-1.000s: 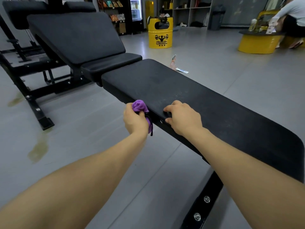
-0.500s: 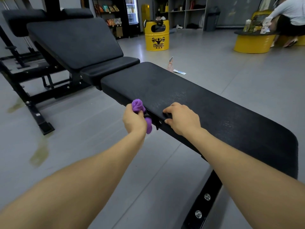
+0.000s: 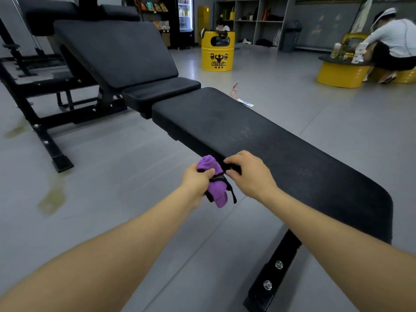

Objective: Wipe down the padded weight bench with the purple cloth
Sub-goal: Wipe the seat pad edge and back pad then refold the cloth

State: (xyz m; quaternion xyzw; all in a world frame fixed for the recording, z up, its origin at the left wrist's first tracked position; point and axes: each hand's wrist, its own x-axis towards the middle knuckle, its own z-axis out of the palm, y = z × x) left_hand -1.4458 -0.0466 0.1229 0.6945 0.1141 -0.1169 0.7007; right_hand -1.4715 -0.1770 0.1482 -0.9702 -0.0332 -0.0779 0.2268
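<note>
Hands point(image 3: 198, 180) point(image 3: 249, 174) meet, cloth point(image 3: 216, 183) beside bench edge point(image 3: 202, 146).

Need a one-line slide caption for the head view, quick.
Left hand holds the purple cloth beside the bench edge; right hand rests on the edge.

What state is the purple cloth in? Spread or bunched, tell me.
Bunched: the purple cloth bulges from the left hand, nowhere spread flat.

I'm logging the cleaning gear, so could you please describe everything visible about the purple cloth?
The purple cloth looks like soft fabric, bunched into a rough roll with black trim or straps dangling below. The left hand grips its middle, holding it at the near side edge of the flat weight bench pad, just left of the right hand.
</note>
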